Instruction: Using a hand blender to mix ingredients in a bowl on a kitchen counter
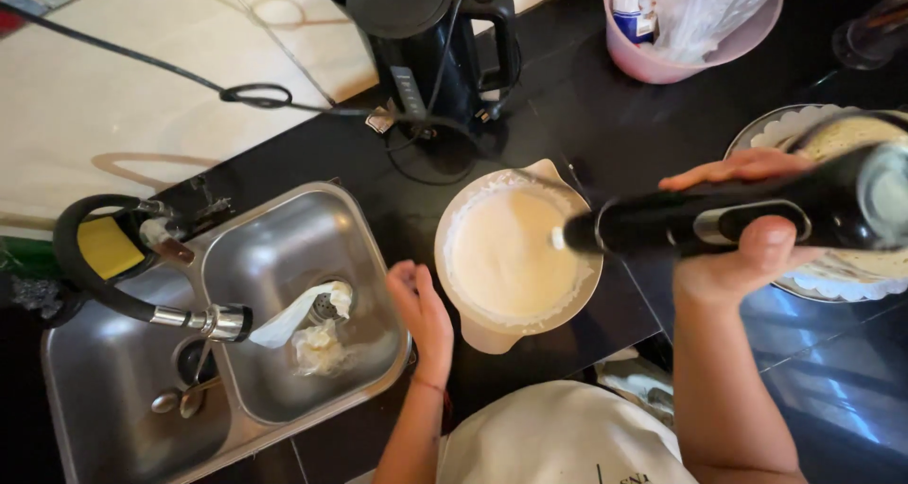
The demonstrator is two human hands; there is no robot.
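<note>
On the black counter [605, 134], just right of the sink [284, 257], a pale mixing bowl [515, 257] is set, filled with a smooth cream-coloured batter [501, 252]. Batter is smeared up the inner wall near the rim. A black hand blender [719, 221] is held lying almost level above the bowl, its narrow end pointed at the batter; whether the tip touches the surface cannot be told. The right hand [747, 247] is closed around the blender body, thumb below, fingers over the top. The left hand [421, 309] is rested at the bowl's left rim, fingers curled loosely, apparently touching the edge; nothing is gripped in it.

Judged from the even, lump-free look of the batter, blending appears largely done; the bowl is not yet emptied, and the blender is not yet set down.

Further out: a cloth or crumpled paper [317, 337] is lying over the drain of the right sink basin, and a faucet head [213, 321] is hung over the divider. A yellow sponge [109, 247] is seen at the far left. A black electric kettle [426, 39] with coiled cord is placed behind the bowl. A pink tub [653, 63] holding a plastic bag is stood at the upper right. A scalloped plate [804, 129] is partly hidden behind the blender.
</note>
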